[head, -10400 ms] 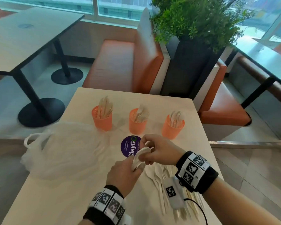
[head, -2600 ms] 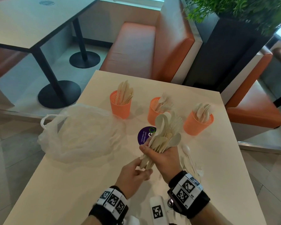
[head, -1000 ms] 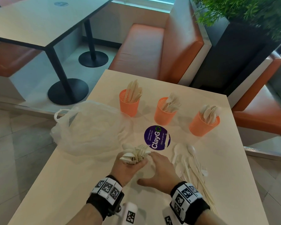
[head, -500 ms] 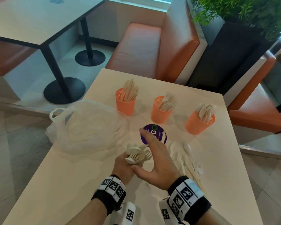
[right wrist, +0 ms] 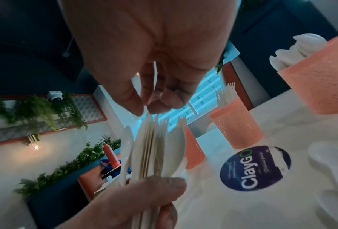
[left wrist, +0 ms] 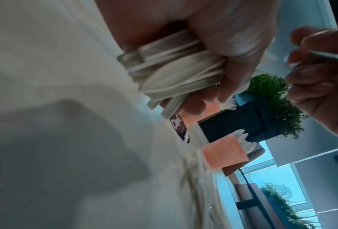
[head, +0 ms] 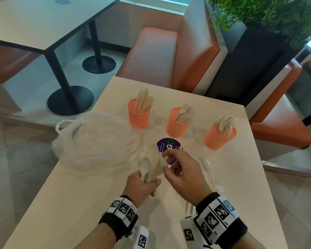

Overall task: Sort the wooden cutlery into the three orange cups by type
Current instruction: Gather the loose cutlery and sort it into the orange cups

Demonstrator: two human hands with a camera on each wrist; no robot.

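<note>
Above the table's near edge, the left hand [head: 141, 184] clasps a cutlery bundle [head: 152, 164] with its long axis upright, while the right hand [head: 184, 174], fingertips [right wrist: 142, 108] narrowed, pinches at its top ends.

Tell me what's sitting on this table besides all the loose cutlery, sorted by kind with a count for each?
Orange cups: 3, one on the left, one in the middle, one on the right
Clear plastic bags: 1
Round purple stickers: 1
Total: 5
</note>
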